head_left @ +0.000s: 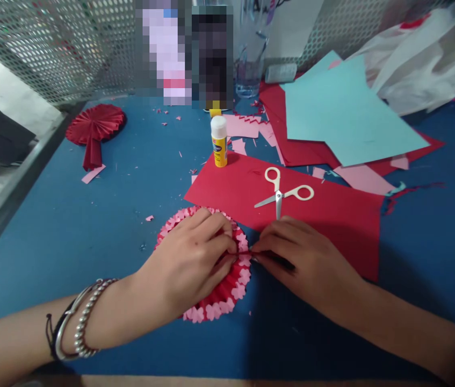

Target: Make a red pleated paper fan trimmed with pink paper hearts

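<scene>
Both hands on pleated rosette [227,293], flat on blue table [70,231] near front edge. Left hand [189,263] spread, pressing pleats down; right hand [303,258] curled, pinching rosette's right rim. Risk, I judge: easing press lets folds spring apart; hard pinch tears pink scalloped edge. Round, no long axis; face up.

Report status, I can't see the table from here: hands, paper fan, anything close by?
Left hand flat on round red pleated paper fan with pink edge. Right hand pinching its rim. White-handled scissors beside, untouched.
</scene>
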`<action>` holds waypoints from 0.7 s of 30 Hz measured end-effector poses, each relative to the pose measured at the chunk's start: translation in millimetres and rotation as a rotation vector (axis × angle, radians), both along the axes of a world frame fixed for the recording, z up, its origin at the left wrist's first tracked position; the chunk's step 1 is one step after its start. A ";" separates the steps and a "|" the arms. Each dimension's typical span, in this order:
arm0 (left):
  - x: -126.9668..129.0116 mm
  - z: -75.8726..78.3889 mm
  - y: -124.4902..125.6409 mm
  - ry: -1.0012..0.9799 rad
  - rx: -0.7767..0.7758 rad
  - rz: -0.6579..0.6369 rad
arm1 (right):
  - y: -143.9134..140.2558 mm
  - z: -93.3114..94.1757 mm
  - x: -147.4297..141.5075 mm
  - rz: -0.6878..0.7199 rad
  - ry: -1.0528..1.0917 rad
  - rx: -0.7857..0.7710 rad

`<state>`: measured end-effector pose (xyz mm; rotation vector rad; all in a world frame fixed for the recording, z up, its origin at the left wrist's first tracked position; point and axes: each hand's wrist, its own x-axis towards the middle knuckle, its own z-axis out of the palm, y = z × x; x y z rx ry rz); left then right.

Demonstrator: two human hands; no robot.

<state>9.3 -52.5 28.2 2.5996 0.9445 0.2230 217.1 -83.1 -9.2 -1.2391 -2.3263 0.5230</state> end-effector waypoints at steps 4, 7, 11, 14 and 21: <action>-1.0 1.4 -0.9 0.046 0.061 -0.006 | 0.7 1.0 0.2 0.016 -0.039 0.031; -3.7 4.5 -0.3 0.120 0.094 -0.002 | 1.0 1.5 0.3 0.027 -0.061 0.059; -9.5 13.3 0.4 0.269 0.144 0.018 | 0.9 2.4 0.7 0.033 -0.071 0.084; -12.9 19.9 -0.2 0.371 0.187 -0.011 | 0.8 2.9 1.1 0.035 -0.080 0.080; -14.4 21.9 -0.4 0.402 0.232 -0.050 | 1.1 0.3 0.7 0.035 -0.061 0.067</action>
